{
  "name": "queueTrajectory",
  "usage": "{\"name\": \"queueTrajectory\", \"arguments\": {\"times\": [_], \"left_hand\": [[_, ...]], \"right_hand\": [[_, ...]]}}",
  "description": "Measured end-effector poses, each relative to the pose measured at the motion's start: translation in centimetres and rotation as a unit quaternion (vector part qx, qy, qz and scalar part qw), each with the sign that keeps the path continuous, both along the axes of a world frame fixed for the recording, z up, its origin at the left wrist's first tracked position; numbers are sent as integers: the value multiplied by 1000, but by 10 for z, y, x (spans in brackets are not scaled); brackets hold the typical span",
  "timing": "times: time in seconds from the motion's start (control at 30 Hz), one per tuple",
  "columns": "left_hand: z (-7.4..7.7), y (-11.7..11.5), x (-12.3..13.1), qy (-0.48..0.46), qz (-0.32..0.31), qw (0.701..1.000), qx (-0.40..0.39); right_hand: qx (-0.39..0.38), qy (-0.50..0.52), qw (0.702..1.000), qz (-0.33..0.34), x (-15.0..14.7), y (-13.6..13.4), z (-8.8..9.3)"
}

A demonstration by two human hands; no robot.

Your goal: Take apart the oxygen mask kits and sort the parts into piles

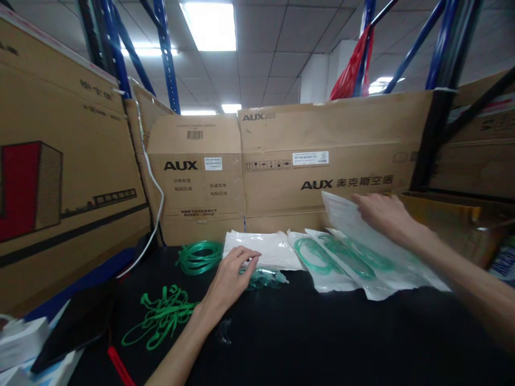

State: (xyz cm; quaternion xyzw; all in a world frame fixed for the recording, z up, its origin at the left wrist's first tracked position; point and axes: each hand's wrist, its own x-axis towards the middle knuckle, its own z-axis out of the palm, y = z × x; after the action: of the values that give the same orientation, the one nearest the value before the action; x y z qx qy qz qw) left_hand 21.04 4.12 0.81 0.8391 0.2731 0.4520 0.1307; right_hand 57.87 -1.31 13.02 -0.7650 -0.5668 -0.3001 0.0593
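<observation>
My right hand (382,212) pinches the top of a white see-through pouch (341,217) and holds it tilted up at the right. Beside it on the black table lie several similar pouches (322,273) with green tubing inside. My left hand (235,271) hovers at the front edge of a stack of flat white pouches (267,249). Its fingers are loosely bent, thumb a little apart, with nothing visible in them. Just right of that hand sit clear green plastic pieces (265,279), partly hidden by it. Whether the left fingertips touch the stack I cannot tell.
Coiled green tubing (201,256) and a tangle of green straps (163,316) lie at the left. A dark flat device (76,321), a white box (24,343) and a red stick-like thing (119,365) are nearer. Cardboard panels (273,203) wall the back; a carton (438,220) stands right.
</observation>
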Motion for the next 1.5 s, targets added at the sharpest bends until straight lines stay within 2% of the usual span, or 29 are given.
{"name": "queueTrajectory", "arguments": {"times": [0.1, 0.17, 0.2, 0.27, 0.33, 0.4, 0.43, 0.5, 0.57, 0.6, 0.67, 0.77, 0.83, 0.97, 1.17, 1.5], "left_hand": [[15, -15, 23, -66, -42, 990, -121], [26, -25, 41, -123, -95, 956, -250], [30, -29, 49, -156, -131, 926, -318], [37, -33, 61, -225, -205, 850, -430], [39, -30, 68, -295, -266, 778, -487], [38, -21, 70, -367, -288, 732, -498], [36, -15, 70, -399, -281, 721, -492], [31, -2, 66, -447, -245, 722, -468], [26, 11, 59, -466, -208, 738, -441], [24, 17, 54, -469, -193, 747, -430], [21, 26, 42, -472, -165, 760, -416], [19, 37, 24, -470, -131, 774, -404], [18, 41, 15, -469, -121, 779, -398], [14, 46, 9, -464, -119, 783, -397], [9, 49, 9, -441, -121, 789, -409], [6, 56, 4, -416, -105, 803, -414]], "right_hand": [[28, -5, 999, 31, -14, -16, 28], [61, -18, 994, 86, -37, -26, 35], [74, -27, 991, 110, -51, -30, 34], [116, -64, 971, 200, -82, -34, 25], [137, -122, 939, 290, -113, -33, 6], [123, -148, 915, 354, -138, -26, -17], [128, -149, 904, 380, -148, -21, -30], [132, -131, 884, 429, -162, -9, -52], [145, -83, 864, 475, -169, 3, -69], [153, -33, 854, 497, -170, 8, -76], [188, 147, 822, 517, -165, 17, -85], [246, 418, 746, 457, -148, 32, -93], [254, 502, 721, 405, -134, 43, -98], [179, 605, 679, 375, -118, 61, -112], [104, 718, 602, 334, -118, 68, -129], [31, 773, 517, 367, -108, 60, -121]]}}
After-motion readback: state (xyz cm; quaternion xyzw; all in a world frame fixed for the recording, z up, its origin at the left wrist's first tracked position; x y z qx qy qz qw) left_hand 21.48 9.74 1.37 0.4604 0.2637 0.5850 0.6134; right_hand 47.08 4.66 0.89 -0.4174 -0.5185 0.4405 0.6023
